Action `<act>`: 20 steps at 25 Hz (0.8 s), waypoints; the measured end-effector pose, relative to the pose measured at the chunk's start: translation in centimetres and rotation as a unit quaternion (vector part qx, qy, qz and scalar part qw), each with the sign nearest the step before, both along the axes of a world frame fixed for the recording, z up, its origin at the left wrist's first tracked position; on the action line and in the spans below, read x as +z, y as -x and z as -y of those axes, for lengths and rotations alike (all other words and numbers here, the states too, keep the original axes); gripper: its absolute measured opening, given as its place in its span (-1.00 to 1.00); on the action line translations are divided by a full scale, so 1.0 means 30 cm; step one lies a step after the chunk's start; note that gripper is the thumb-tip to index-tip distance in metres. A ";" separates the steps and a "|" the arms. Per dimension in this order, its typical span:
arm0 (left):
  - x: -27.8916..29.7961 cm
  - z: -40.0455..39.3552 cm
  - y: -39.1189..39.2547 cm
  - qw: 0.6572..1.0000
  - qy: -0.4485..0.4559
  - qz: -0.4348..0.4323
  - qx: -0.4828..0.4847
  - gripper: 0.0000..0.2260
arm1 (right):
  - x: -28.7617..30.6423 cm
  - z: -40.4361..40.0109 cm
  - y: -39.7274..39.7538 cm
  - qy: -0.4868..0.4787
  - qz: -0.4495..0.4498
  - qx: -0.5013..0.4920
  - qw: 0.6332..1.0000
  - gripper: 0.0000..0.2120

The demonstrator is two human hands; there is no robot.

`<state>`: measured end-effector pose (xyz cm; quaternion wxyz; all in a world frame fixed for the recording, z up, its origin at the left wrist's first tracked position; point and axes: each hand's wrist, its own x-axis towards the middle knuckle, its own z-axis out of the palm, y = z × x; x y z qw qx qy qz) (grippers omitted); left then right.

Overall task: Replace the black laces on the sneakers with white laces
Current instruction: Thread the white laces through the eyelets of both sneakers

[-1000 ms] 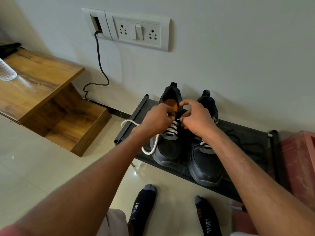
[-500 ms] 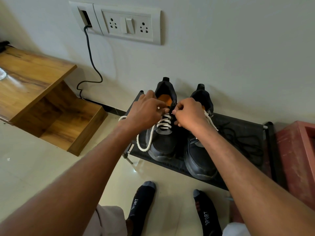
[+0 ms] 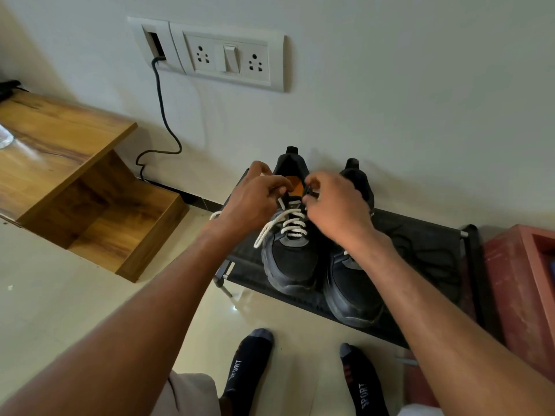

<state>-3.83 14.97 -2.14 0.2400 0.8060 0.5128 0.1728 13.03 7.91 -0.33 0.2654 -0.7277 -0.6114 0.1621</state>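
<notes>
Socked feet (image 3: 249,364) are planted on the pale floor (image 3: 69,310) nearest the camera, below both forearms. Compared with half a second ago, the left hand (image 3: 255,202) has been drawn slightly back from the tongue, and a short white lace end is now exposed beneath its fingers. The white lace (image 3: 292,225) is pinched by the curled left fingers; a loose length trails down and outward past the left wrist. The right hand (image 3: 336,211) is curled at the top eyelets of the left sneaker (image 3: 292,259), apparently pinching the lace, though the contact is hidden by the fingers. The right sneaker (image 3: 351,283) lies directly under the right wrist, touching its neighbour. Both sneakers rest on the black rack (image 3: 426,244), toes at its near edge. Open fabric is left outward of the right hand, where black laces (image 3: 420,256) lie in a loose heap. A red box (image 3: 519,289) stands beyond the rack's end. Outward of the left hand, open floor separates the rack from a wooden shelf (image 3: 90,187). Farthest, a socket panel (image 3: 228,57) and a cable (image 3: 163,115) are fixed on the wall.
</notes>
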 end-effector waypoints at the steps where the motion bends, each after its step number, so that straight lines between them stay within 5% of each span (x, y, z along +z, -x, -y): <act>1: -0.002 0.002 -0.003 1.000 0.010 -0.006 -0.013 -0.79 | -0.012 0.003 0.008 0.065 -0.019 0.026 0.997 -0.61; 3: -0.012 0.008 -0.007 0.999 0.021 -0.015 -0.024 -0.80 | -0.030 -0.003 0.006 0.083 -0.036 0.021 0.996 -0.68; 6: -0.018 0.005 0.001 1.000 0.018 -0.009 -0.009 -0.83 | 0.005 -0.021 -0.018 -0.081 -0.063 -0.105 0.989 -0.81; 9: -0.019 0.005 0.003 1.000 0.027 0.007 -0.004 -0.83 | 0.104 -0.033 -0.162 -0.243 -0.067 -0.316 0.915 -0.73; 12: -0.026 0.004 -0.001 0.999 0.030 0.013 0.002 -0.83 | 0.089 -0.010 -0.185 -0.178 -0.011 -0.208 0.962 -0.78; 16: -0.026 0.000 -0.013 1.000 0.028 0.004 0.007 -0.83 | -0.009 0.024 -0.042 0.051 0.033 0.037 0.997 -0.87; 18: -0.024 0.003 -0.010 1.000 0.025 0.006 0.011 -0.83 | -0.026 0.017 -0.023 0.054 0.051 0.034 0.997 -0.93; 20: -0.023 0.007 -0.010 1.000 0.023 0.004 0.003 -0.81 | 0.004 0.007 -0.049 -0.041 0.014 -0.077 0.996 -0.88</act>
